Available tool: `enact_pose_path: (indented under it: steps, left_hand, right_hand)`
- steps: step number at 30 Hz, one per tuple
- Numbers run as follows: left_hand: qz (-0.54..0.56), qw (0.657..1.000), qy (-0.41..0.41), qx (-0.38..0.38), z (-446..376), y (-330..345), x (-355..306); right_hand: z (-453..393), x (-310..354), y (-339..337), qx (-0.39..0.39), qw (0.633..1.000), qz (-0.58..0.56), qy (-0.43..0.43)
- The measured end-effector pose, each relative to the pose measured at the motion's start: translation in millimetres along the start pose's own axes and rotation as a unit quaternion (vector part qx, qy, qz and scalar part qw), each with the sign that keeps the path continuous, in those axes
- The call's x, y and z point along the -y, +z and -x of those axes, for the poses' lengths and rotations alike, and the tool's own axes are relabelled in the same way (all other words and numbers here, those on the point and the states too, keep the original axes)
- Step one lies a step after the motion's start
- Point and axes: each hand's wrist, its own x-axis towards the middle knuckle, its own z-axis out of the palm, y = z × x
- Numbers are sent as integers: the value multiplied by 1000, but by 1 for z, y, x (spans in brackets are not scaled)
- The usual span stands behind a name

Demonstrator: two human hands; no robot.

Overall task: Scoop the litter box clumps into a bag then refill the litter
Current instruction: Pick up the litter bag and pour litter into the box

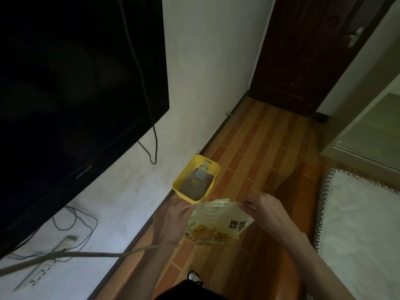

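Yellow litter box [211, 169] ahead; my left grip [173, 219] and right grip [265, 210] pinch the litter bag [216, 226] mouth; I'd spread it evenly before pouring.

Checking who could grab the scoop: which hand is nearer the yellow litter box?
Left. The left hand is just below the litter box, by its near corner; the right hand is farther off, both gripping the litter bag.

Glossy plastic litter bag [216, 224] (crinkled)
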Motion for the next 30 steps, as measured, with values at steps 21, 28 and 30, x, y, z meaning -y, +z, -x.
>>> enact_pose_path:
  steps: [21,28,30]
  left_hand:
    - [-6,972,-234,9,-52,110,21]
    - [-22,913,-404,-51,-37,163,3]
    - [-25,898,-436,-63,-36,182,5]
  right_hand:
    - [-203,-88,78,210,971,-3,-118]
    - [-249,-107,131,186,939,2,-288]
    - [-262,-109,151,194,933,12,-302]
